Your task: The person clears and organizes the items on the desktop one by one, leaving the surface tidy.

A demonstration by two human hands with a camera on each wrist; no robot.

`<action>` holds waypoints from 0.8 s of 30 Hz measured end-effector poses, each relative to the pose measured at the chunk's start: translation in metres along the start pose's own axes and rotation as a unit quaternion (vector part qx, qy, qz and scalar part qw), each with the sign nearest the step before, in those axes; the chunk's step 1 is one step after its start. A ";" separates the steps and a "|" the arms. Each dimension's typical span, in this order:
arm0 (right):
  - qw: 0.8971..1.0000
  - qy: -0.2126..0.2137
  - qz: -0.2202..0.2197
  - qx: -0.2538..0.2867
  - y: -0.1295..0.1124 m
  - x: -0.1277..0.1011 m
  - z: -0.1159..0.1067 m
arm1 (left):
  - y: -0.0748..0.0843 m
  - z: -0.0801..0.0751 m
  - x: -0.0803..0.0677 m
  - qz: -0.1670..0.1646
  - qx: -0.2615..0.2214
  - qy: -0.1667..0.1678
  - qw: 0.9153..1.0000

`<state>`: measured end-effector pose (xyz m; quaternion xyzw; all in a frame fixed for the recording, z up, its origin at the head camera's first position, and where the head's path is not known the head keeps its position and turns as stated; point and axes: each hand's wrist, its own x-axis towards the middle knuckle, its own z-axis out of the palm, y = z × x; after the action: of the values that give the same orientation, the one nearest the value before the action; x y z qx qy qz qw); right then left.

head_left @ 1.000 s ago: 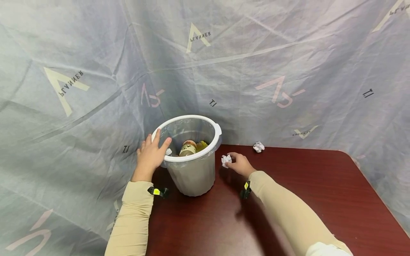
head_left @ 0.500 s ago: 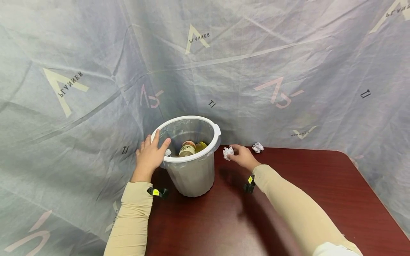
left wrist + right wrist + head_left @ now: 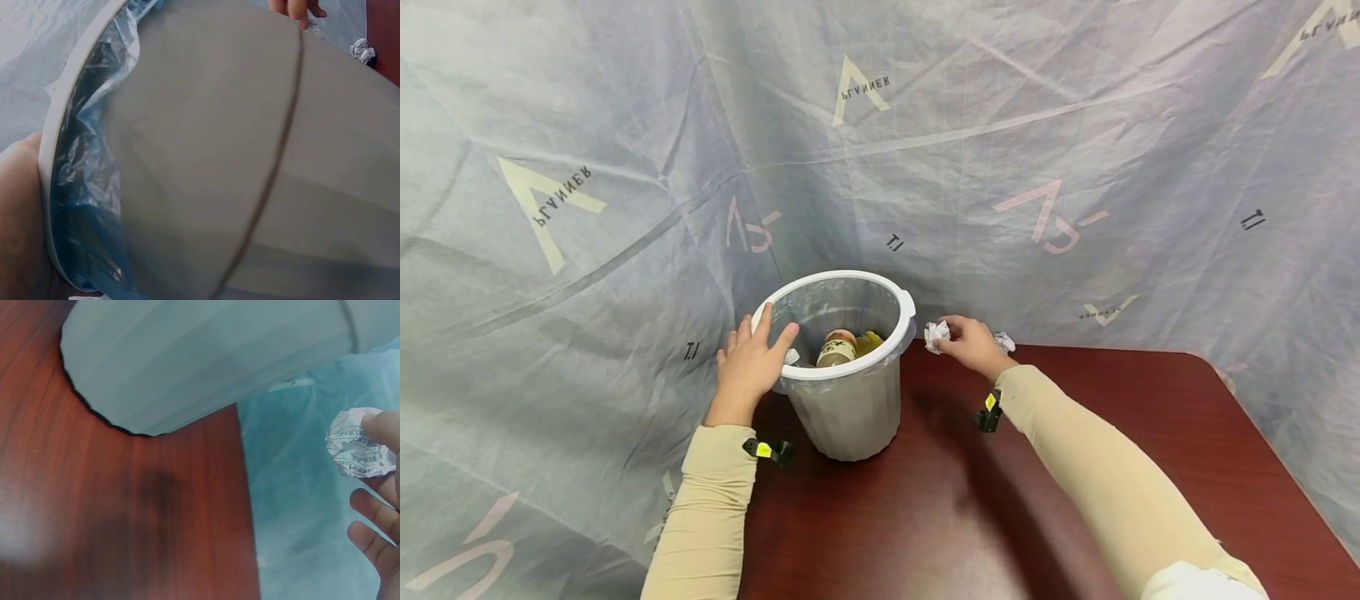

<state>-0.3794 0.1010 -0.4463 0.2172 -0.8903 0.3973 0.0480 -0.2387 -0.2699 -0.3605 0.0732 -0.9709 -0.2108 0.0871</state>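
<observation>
Paper ball held beside bin rim.
My right hand (image 3: 973,344) pinches a crumpled white paper ball (image 3: 936,335) in its fingertips, above the dark red wooden table (image 3: 1150,433), just right of the grey plastic white-rimmed bin (image 3: 850,400). My left hand (image 3: 748,367) grips the bin's rim; a second crumpled paper ball (image 3: 1004,341) lies behind my right hand.

Creased grey sheeting (image 3: 1000,125) printed with logos drapes across the whole backdrop, and a glossy reddish-brown wooden table (image 3: 1150,433) sits below.

Tan long sleeves (image 3: 715,508), black-and-yellow wrist clips (image 3: 765,450), bare hands.
</observation>
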 end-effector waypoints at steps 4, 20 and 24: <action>1.000 0.005 -0.003 0.001 -0.011 0.006 -0.010 | 0.000 0.000 0.001 0.001 0.002 0.001 1.000; 0.999 0.030 -0.019 0.023 -0.045 0.027 -0.033 | 0.000 0.001 0.001 -0.001 0.000 0.002 1.000; 0.999 0.044 -0.020 0.024 -0.056 0.026 -0.041 | 0.000 0.000 0.001 -0.002 -0.003 0.002 1.000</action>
<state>-0.3831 0.0886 -0.3737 0.2185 -0.8730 0.4266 0.0900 -0.2393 -0.2696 -0.3606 0.0754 -0.9699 -0.2140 0.0885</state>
